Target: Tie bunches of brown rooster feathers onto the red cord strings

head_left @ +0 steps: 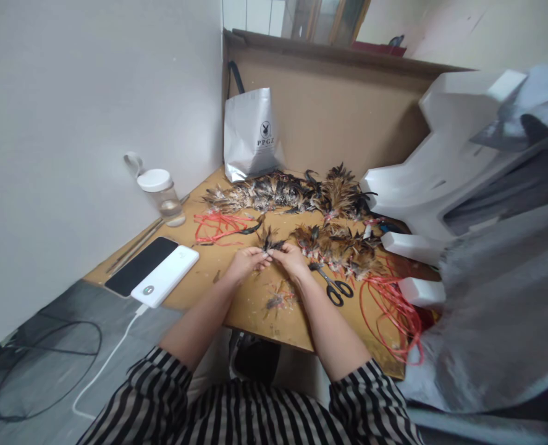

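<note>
My left hand [246,261] and my right hand [292,258] meet over the wooden table [250,309], fingers pinched together on a small bunch of dark feathers [270,240] that sticks up between them. A heap of brown and black feathers [338,246] lies just right of my right hand. A longer row of feathers [283,191] lies further back. Black-handled scissors [333,285] rest on the table beside my right wrist. Trimmed feather scraps [277,300] lie under my forearms.
Red string lies in a tangle at the right [394,312] and in another behind my left hand [218,225]. A phone [140,266], white power bank [166,275], lidded jar [161,194], silver bag [251,136] and white foam pieces [440,185] surround the work spot.
</note>
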The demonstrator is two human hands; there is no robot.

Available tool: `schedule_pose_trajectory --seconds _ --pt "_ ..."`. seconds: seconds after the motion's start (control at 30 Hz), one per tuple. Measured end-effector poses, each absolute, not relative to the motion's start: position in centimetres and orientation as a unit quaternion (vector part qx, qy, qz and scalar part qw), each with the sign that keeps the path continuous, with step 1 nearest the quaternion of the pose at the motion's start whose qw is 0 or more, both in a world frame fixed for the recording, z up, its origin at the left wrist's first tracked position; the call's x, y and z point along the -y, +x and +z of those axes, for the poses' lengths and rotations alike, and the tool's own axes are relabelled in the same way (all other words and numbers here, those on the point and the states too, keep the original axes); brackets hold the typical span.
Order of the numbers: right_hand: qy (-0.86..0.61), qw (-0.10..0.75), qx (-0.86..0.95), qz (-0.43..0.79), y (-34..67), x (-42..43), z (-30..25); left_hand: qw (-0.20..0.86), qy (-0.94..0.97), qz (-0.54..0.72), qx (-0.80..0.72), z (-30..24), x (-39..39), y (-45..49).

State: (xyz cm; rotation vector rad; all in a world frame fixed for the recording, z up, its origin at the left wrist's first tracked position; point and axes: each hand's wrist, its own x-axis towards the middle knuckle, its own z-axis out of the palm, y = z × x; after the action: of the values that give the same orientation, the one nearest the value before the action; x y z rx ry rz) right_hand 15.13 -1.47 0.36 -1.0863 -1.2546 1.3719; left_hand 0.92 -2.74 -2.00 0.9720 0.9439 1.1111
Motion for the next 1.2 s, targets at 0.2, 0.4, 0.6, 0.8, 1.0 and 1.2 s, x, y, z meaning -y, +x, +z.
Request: schedule_pose_trajectory --seconds 0.2,0.4,0.6,0.8,1.0,1.2 --pt "-0.433 0.488 0.513 0.559 15.0 1.5 0.3 0.633 0.445 0.482 -0.411 -2.1 2.8 0.9" --pt "-0.433 0.482 0.5 0.574 14.9 1.7 0.3 0.623 0.464 0.471 -0.419 -1.7 3.0 0.9" --pt "-0.468 0.509 0.485 0.536 16.4 0.7 0.2 0.622 0.421 0.514 -0.415 -1.5 2.8 0.6" --pt "-0.558 0.398 0.646 0.335 18.7 -0.5 -1.0 0.636 0.329 0.579 -0.389 -1.4 2.4 0.2" --pt "-0.586 0.269 0.737 0.201 17.8 0.5 -0.9 0.636 0.321 0.587 -0.384 -1.6 2.3 0.2" --pt "-0.592 0.3 0.717 0.213 17.5 0.6 -0.8 0.638 0.328 0.587 -0.375 -1.6 2.3 0.2"
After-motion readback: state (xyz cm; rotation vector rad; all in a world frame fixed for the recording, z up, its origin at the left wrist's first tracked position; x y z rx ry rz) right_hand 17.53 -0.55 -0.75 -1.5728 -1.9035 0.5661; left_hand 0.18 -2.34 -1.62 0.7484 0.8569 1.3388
